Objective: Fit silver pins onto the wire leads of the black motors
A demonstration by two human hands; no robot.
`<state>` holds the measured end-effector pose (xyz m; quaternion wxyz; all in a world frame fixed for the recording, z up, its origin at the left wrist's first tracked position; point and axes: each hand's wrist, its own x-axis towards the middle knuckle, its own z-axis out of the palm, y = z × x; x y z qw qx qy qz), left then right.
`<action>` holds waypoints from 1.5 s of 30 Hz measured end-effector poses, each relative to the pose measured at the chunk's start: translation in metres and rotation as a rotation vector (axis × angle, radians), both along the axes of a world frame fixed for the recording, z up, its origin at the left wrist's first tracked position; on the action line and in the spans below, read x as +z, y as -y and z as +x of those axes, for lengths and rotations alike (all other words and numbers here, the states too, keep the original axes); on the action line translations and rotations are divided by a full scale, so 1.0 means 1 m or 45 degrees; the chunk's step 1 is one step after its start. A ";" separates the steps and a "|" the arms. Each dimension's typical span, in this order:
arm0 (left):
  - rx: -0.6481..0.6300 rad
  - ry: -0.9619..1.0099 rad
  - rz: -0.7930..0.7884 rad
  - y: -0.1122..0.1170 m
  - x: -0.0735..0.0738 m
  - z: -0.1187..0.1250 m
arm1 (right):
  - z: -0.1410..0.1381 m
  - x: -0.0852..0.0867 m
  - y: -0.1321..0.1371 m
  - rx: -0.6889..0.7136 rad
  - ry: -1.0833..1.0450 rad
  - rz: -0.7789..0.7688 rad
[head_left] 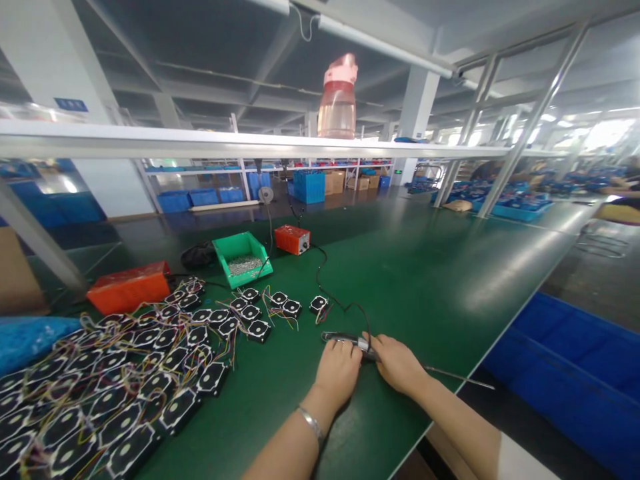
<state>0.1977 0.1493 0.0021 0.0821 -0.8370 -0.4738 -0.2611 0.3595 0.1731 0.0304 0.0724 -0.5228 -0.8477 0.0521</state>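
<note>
Both my hands meet over a slim, corded electric screwdriver (345, 340) lying on the green table (440, 273). My left hand (337, 372), with a bracelet on its wrist, is closed over the tool's middle. My right hand (397, 363) is closed on its rear end. The tool's black cable (330, 280) runs back to a small orange power box (293, 239). A large heap of black square fans (125, 380) with coloured wires lies to the left, and a few single fans (319, 304) sit just beyond the tool.
A green bin of screws (243, 259) stands behind the fans, an orange-red box (129, 288) to its left. A pink bottle (338, 97) stands on the overhead shelf (200, 141). Blue crates (570, 373) sit below the table's right edge. A thin metal rod (457, 377) lies near that edge.
</note>
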 end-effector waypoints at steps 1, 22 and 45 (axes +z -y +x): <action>0.008 0.015 -0.003 -0.001 0.000 0.000 | 0.000 0.004 -0.001 0.002 -0.006 -0.048; 0.093 1.290 -0.564 0.020 0.048 -0.014 | -0.017 0.014 0.039 0.210 0.067 -0.050; -0.007 0.272 -0.434 0.118 -0.010 -0.038 | -0.029 0.133 0.066 -0.164 -0.627 0.118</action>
